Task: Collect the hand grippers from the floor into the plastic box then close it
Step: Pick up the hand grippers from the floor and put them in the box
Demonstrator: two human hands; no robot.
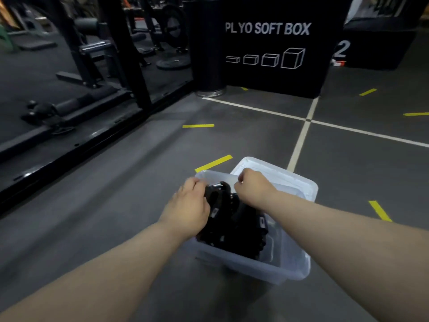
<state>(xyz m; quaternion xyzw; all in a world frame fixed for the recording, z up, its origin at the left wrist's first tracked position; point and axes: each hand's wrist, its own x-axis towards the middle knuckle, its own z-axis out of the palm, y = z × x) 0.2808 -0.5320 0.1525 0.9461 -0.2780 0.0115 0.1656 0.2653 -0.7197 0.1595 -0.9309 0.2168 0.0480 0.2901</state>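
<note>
- On my feed the plastic box (246, 266) sits on the grey floor (116, 205), open-topped. I read everything else from it.
- The hand grippers (234, 226) lie inside the box as a black heap. It rises to about rim height at the far end, so I judge it needs settling before anything will shut flat.
- My left hand (189, 205) is over the box's left far corner, fingers curled round the topmost gripper, probably pressing it down into the heap.
- My right hand (251, 184) is over the box's far rim with its fingers curled. I cannot tell whether it pinches a gripper or the lid's edge.
- The lid (285, 180) lies just behind the box, touching its far side, so it is close at hand for closing.
- No gripper shows on the floor around the box; collecting looks done, closing is not.
- Well beyond the box stands a black plyo box (267, 43).
</note>
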